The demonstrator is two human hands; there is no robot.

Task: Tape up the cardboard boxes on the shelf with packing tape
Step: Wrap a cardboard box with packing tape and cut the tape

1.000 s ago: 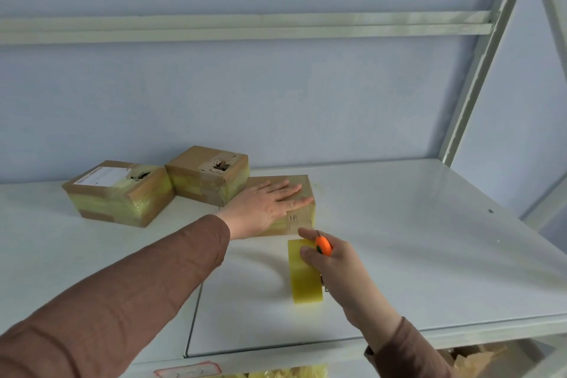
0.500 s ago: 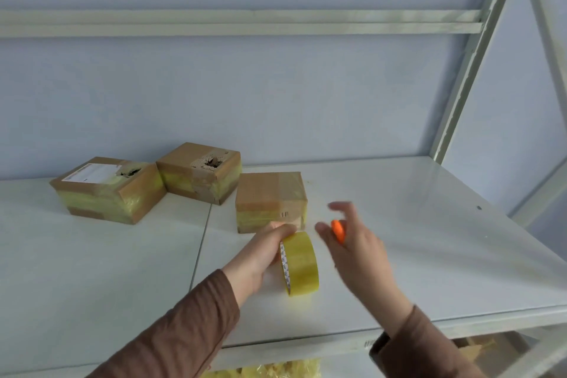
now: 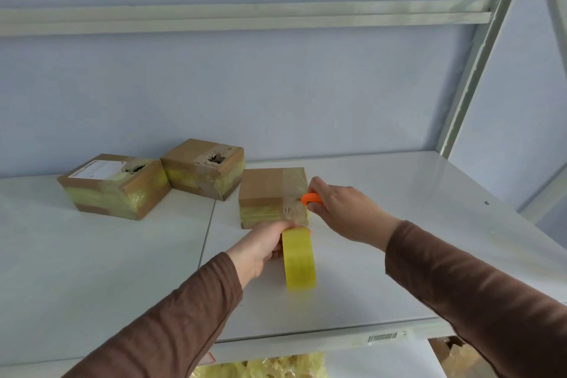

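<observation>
Three cardboard boxes: one at left [image 3: 113,186], one behind it toward the middle [image 3: 203,168], one at centre [image 3: 271,196]. One roll of yellow tape [image 3: 299,258], one orange cutter [image 3: 311,198], two hands, left [image 3: 260,247] and right [image 3: 340,209]

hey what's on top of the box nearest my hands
Clear tape runs across the top of the nearest box. The right hand covers its right edge, so that part is hidden.

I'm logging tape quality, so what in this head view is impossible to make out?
- Small orange cutter: blade hidden inside the right hand.
- Nearest brown cardboard box: printing too small to read.
- Yellow packing tape roll: core hidden by the left hand.
- White shelf barcode label: blurred.
</observation>
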